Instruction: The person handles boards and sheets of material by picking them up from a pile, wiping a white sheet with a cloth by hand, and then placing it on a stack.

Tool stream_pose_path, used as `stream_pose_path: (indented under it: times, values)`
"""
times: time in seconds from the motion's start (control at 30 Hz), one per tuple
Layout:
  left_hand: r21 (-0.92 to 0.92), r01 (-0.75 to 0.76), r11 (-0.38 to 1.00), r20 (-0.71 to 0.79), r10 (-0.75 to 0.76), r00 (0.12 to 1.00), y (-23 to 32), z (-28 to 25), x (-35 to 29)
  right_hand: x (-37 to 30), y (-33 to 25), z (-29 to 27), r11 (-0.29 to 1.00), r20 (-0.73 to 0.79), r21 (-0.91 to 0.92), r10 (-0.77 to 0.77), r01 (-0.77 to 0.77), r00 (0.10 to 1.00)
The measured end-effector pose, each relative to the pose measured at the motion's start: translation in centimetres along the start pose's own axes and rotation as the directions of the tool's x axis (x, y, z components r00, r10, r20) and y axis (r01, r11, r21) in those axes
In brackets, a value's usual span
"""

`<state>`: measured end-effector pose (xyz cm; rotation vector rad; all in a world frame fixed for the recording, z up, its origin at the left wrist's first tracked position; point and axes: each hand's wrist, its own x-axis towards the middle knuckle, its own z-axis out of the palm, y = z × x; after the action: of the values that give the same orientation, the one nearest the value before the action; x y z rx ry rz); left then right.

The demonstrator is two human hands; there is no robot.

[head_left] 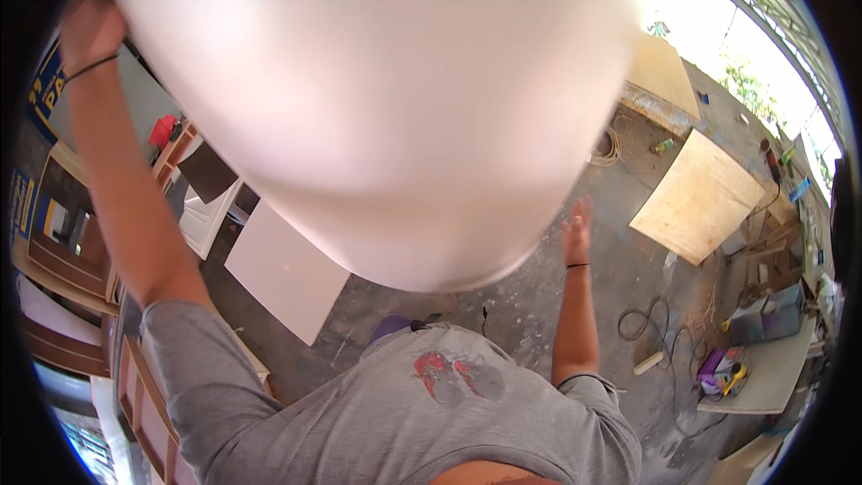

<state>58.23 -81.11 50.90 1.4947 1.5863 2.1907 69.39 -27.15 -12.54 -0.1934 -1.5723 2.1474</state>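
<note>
A large white panel (386, 117), slightly blurred, fills the upper middle of the view, close in front of me. My left hand (92, 25) is raised at the upper left and grips its left edge; some of those fingers are hidden or cut off by the dark rim. Down by the panel's lower right edge is my right hand (579, 232), fingers stretched out and holding nothing. Whether it touches the panel I cannot tell.
A white board (285, 271) lies on the floor at left, near brown wooden frames (72, 260). To the right are a plywood sheet (699, 198), a black cable (642, 321), a purple and yellow power tool (721, 374) and a grey bin (768, 313). Coiled hose (611, 151) lies beyond.
</note>
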Motion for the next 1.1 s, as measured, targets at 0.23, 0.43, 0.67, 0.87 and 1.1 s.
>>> stream_pose_path:
  times: [0.23,0.43,0.67,0.87,1.1]
  values:
    - [-0.224,-0.101,0.969,-0.211,0.053,0.976,-13.3,3.8,3.9,3.6,-3.7,-6.3,0.967,0.305,-0.233,0.177,-0.107,0.936]
    - [-0.151,0.001,0.989,-0.122,-0.02,0.992,-25.1,5.0,9.4,-0.3,-3.6,-12.3,0.968,0.12,-0.068,0.248,-0.241,0.961]
    - [-0.189,0.047,0.981,-0.054,-0.058,0.997,-42.1,4.3,17.7,-2.7,-8.1,-22.0,0.958,-0.426,-0.179,0.131,-0.226,0.895]
    - [-0.307,0.081,0.948,-0.124,-0.124,0.984,-55.6,4.0,21.4,-4.3,-17.4,-26.3,0.662,-0.548,-0.676,-0.159,-0.323,0.821]
    - [-0.454,0.179,0.873,-0.089,-0.244,0.966,-70.6,9.2,25.4,-6.3,-25.6,-32.4,0.737,-0.587,-0.65,-0.331,-0.187,0.739]
